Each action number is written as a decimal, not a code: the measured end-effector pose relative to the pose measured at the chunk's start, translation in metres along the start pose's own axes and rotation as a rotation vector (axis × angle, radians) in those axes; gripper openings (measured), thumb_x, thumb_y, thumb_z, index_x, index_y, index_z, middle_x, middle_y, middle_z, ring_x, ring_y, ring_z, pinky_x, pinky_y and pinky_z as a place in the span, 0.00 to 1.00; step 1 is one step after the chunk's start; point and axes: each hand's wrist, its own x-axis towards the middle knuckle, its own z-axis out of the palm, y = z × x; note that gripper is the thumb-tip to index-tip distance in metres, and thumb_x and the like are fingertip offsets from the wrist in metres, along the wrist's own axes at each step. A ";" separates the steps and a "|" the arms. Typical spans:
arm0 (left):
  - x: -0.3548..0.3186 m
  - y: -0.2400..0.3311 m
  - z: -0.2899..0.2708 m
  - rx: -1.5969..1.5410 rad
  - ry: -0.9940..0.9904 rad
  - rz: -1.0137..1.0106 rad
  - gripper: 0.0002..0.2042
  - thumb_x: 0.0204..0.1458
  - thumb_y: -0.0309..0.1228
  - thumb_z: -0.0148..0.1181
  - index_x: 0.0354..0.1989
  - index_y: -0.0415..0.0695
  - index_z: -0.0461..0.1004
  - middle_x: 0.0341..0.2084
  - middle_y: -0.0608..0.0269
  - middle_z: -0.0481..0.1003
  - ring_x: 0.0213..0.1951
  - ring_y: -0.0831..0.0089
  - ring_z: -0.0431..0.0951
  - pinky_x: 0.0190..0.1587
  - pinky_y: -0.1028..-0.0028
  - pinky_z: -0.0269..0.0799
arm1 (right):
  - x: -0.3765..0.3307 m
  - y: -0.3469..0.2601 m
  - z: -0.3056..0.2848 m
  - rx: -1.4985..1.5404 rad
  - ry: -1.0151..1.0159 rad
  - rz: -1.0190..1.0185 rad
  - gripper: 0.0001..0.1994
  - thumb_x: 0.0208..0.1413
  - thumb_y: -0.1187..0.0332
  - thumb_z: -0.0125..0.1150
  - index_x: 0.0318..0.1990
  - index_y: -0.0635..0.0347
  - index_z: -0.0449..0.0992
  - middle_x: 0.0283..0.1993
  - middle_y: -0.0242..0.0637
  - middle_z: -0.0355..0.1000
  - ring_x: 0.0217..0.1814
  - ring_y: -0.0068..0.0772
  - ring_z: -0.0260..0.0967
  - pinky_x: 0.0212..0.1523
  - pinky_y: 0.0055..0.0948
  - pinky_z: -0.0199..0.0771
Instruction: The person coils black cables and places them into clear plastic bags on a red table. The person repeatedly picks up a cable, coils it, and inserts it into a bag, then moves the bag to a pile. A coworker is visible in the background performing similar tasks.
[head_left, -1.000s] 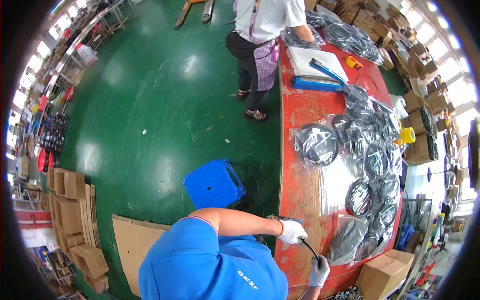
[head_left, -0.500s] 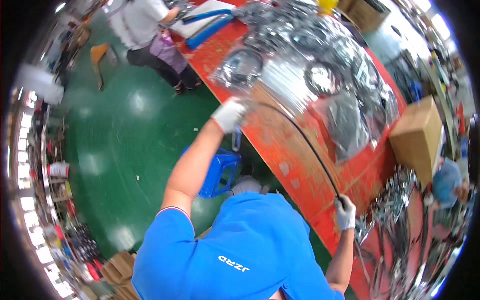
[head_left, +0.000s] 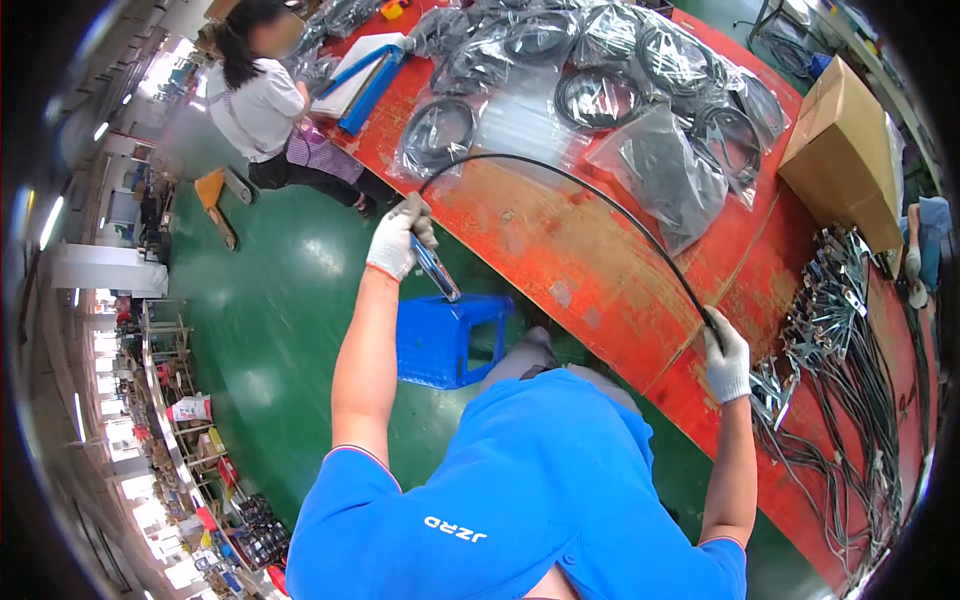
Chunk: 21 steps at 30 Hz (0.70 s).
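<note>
My left hand (head_left: 396, 240), in a white knitted glove, is closed around one end of a black cable (head_left: 590, 190). Below its fingers hangs a flat, shiny metal piece (head_left: 436, 268), seemingly joined to that end. My gloved right hand (head_left: 728, 360) grips the cable farther along, at the right, over the red table (head_left: 640, 330). Between the hands the cable bows upward in a wide arc above the worn tabletop. Beyond it lie coiled black cables in clear plastic bags (head_left: 598, 98) and a grey plastic bag (head_left: 665, 180).
Black cables with metal ends (head_left: 835, 300) are heaped at the right, beside a cardboard box (head_left: 840, 150). A blue stool (head_left: 432, 345) stands under my left arm. Far left, a person in a white shirt (head_left: 258, 110) is near a blue-and-white device (head_left: 365, 80). Another person's arm shows at the right edge.
My view has shifted. My left hand is lower and farther left in the picture, and the right has moved slightly up and right. The cable now bows more widely between them.
</note>
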 end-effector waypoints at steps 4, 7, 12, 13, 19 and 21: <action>0.016 0.001 -0.001 0.422 0.059 0.079 0.19 0.67 0.48 0.59 0.33 0.44 0.77 0.22 0.68 0.74 0.25 0.76 0.73 0.34 0.71 0.70 | 0.017 -0.012 -0.001 0.130 -0.004 0.027 0.10 0.65 0.74 0.61 0.50 0.69 0.78 0.33 0.27 0.71 0.34 0.16 0.64 0.35 0.21 0.68; 0.043 -0.017 -0.023 0.692 0.300 0.234 0.20 0.68 0.47 0.56 0.39 0.40 0.79 0.30 0.59 0.81 0.33 0.66 0.80 0.41 0.66 0.75 | 0.018 -0.028 0.001 0.140 -0.101 0.064 0.10 0.65 0.72 0.61 0.49 0.69 0.78 0.31 0.27 0.71 0.32 0.16 0.65 0.33 0.22 0.68; 0.059 -0.028 -0.026 1.083 0.464 0.550 0.20 0.67 0.48 0.56 0.41 0.40 0.79 0.32 0.53 0.84 0.38 0.54 0.84 0.43 0.60 0.76 | 0.022 -0.056 -0.009 0.177 0.005 0.062 0.11 0.65 0.74 0.61 0.52 0.69 0.79 0.38 0.30 0.75 0.38 0.18 0.69 0.41 0.22 0.71; 0.056 -0.023 -0.018 0.992 0.329 0.436 0.20 0.67 0.49 0.56 0.39 0.41 0.78 0.29 0.56 0.82 0.34 0.59 0.81 0.39 0.62 0.74 | 0.024 -0.054 -0.012 0.085 0.079 -0.077 0.11 0.66 0.74 0.61 0.53 0.69 0.79 0.40 0.30 0.75 0.41 0.20 0.70 0.45 0.23 0.72; 0.004 0.041 0.045 0.589 -0.426 -0.297 0.21 0.64 0.54 0.60 0.29 0.49 0.72 0.14 0.79 0.60 0.14 0.86 0.57 0.16 0.79 0.49 | 0.066 -0.030 -0.047 -0.256 0.425 -0.292 0.14 0.66 0.71 0.60 0.55 0.64 0.80 0.49 0.48 0.82 0.50 0.44 0.81 0.54 0.37 0.77; -0.002 0.050 0.041 0.463 -0.512 -0.297 0.20 0.63 0.53 0.63 0.29 0.50 0.72 0.14 0.80 0.58 0.14 0.87 0.56 0.15 0.80 0.47 | 0.077 -0.050 -0.051 -0.471 0.351 -0.072 0.13 0.66 0.66 0.58 0.53 0.56 0.82 0.46 0.51 0.81 0.50 0.52 0.80 0.52 0.40 0.78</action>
